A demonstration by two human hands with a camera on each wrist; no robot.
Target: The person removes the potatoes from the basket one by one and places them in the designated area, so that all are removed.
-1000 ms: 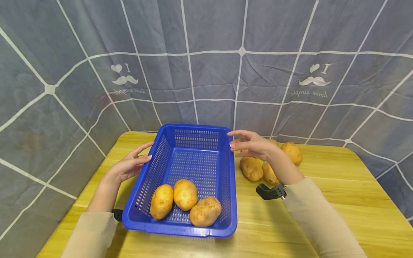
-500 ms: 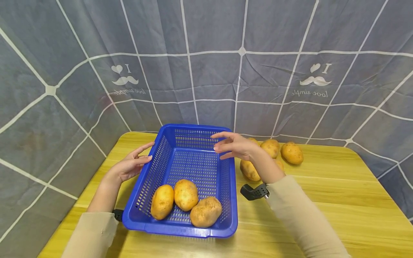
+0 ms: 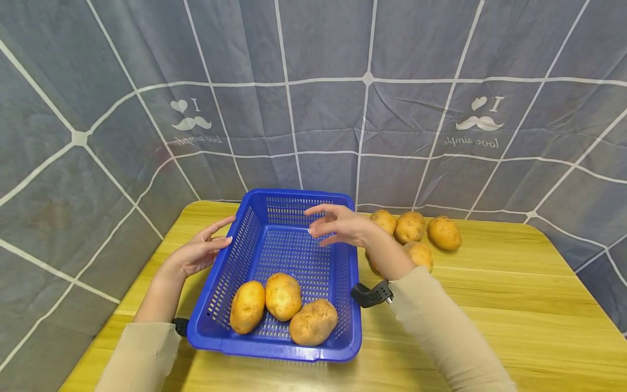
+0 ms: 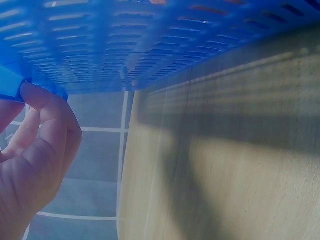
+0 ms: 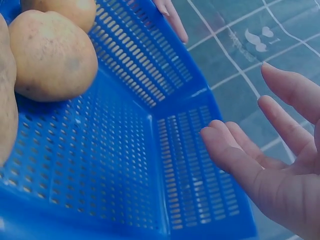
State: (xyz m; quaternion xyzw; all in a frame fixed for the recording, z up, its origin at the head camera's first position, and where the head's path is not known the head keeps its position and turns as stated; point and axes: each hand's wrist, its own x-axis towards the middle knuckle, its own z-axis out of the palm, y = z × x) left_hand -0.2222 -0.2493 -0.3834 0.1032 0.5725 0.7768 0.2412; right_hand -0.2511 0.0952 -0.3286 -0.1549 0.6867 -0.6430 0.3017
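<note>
A blue plastic basket (image 3: 345, 348) with perforated walls stands on the table. Three potatoes (image 3: 283, 296) lie in its near end. My left hand (image 3: 196, 253) holds the basket's left rim, thumb and fingers at the edge; in the left wrist view, the left hand (image 4: 42, 135) meets the rim from outside. Over the far right part of the basket hovers my right hand (image 3: 338, 224), holding nothing. Its fingers are spread and slightly bent, as the right hand (image 5: 270, 165) in the right wrist view also shows.
Several more potatoes (image 3: 410, 227) lie on the wooden table (image 3: 514, 283) right of the basket, partly hidden behind my right forearm. A grey curtain (image 3: 323, 120) with white lines hangs behind and left of the table. Black straps (image 3: 374, 294) sit on both wrists.
My right hand has moved left from the basket's right rim to above its inside, uncovering more of the potatoes on the table. The left hand and the basket stay put.
</note>
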